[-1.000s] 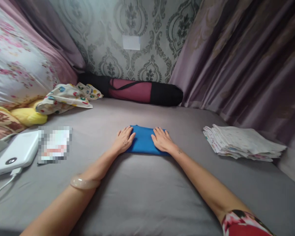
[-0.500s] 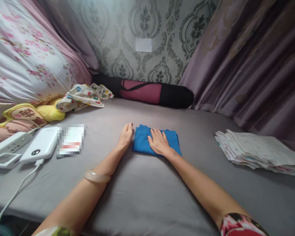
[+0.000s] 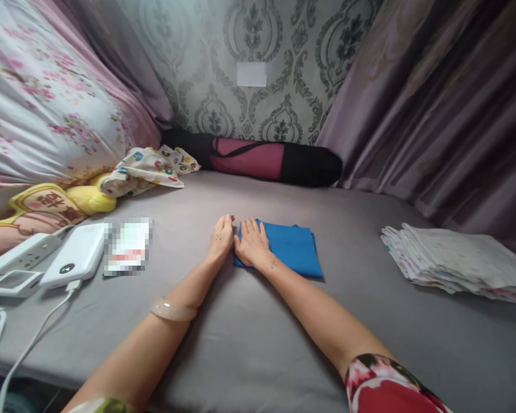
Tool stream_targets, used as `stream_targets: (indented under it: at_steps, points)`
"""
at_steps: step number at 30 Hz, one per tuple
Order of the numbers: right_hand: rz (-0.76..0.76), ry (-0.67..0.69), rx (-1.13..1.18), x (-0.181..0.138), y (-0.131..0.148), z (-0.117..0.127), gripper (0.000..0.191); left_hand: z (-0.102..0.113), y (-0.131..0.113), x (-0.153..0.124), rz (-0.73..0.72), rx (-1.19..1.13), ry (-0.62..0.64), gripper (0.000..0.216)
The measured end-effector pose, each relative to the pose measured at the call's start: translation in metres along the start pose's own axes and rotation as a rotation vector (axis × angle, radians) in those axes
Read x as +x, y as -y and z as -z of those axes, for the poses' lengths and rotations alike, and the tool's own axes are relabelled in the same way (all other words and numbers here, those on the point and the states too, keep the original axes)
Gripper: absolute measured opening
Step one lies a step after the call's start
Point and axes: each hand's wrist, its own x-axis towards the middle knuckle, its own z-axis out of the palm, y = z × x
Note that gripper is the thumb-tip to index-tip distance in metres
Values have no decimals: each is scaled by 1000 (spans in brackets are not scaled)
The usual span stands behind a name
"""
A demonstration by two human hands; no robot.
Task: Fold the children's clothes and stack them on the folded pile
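A folded blue cloth [image 3: 293, 249] lies flat on the grey bed sheet [image 3: 258, 332] in the middle of the view. My right hand [image 3: 251, 244] rests flat on the cloth's left end, fingers stretched out and together. My left hand [image 3: 222, 236] lies on the sheet just left of the cloth, edge-on with straight fingers, touching the side of my right hand. It holds nothing. A pale bangle [image 3: 173, 310] sits on my left forearm.
A stack of folded white printed cloths [image 3: 456, 258] lies at the right. A rolled maroon and black bag [image 3: 266, 160] lies against the back wall. At the left are a patterned cloth [image 3: 148, 169], a yellow cushion [image 3: 90, 198], a white power bank [image 3: 75, 255] with cable, and a power strip [image 3: 19, 258].
My right hand has slid left across the blue cloth, from its right part to its left end. My left hand came off the cloth onto the sheet beside it.
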Motion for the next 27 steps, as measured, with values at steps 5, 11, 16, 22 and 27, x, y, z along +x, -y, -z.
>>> stream_targets:
  at_steps: [5, 11, 16, 22, 27]
  points:
    - [8, -4, 26, -3, 1, 7, 61, 1, -5, -3, -58, 114, 27, 47]
    - [15, -115, 69, -27, -19, 27, 57, 1, -19, -17, -280, 323, 94, 50]
    - [-10, -73, -3, -54, -50, 34, 58, -8, -14, -32, -517, 627, 314, 52]
    - [-77, 4, 67, -57, -57, 24, 61, -13, -7, -40, -490, 903, 503, 58]
    - [-69, 65, 182, -56, -68, 39, 60, -10, -11, -41, -493, 910, 510, 60]
